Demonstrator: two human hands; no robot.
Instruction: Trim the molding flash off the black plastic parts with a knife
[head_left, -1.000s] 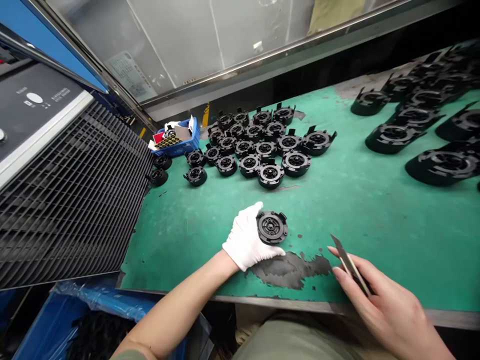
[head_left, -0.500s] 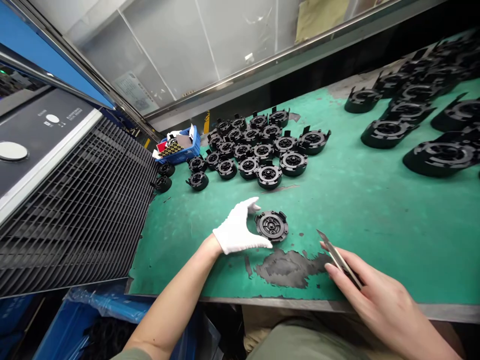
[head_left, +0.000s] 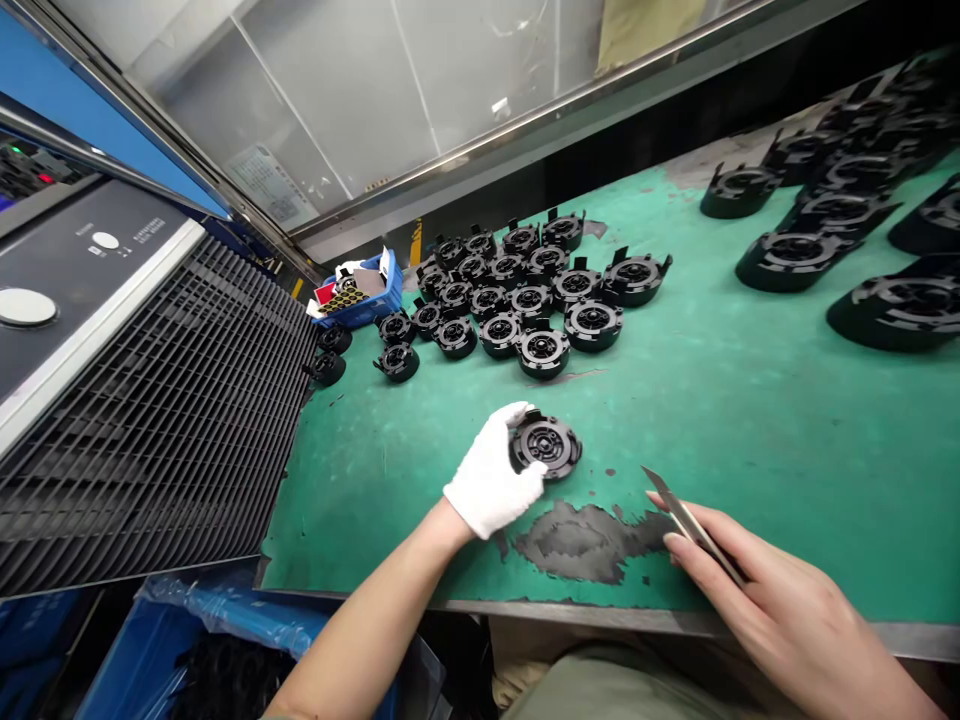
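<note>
My left hand (head_left: 496,478), in a white glove, is closed round the left side of a round black plastic part (head_left: 547,446). Its thumb lies along the near rim and its fingers curl behind the far edge. The part has a ringed, spoked face turned up and small tabs on its rim. Bare and off to the right, my right hand (head_left: 757,570) grips a slim metal utility knife (head_left: 694,525). The blade points up and left, apart from the black part. Below the part, the green table surface (head_left: 420,430) shows a worn grey patch (head_left: 577,540).
Several similar black parts (head_left: 544,350) stand grouped at the back middle, and more (head_left: 791,258) at the right. A blue basket (head_left: 375,308) with small items sits at the back left. A slatted grey machine (head_left: 187,420) borders the left; a blue bin (head_left: 127,660) is below.
My left hand has closed from an open curve beside the black part to a grip on its rim. My right hand still holds the knife. The view has shifted slightly.
</note>
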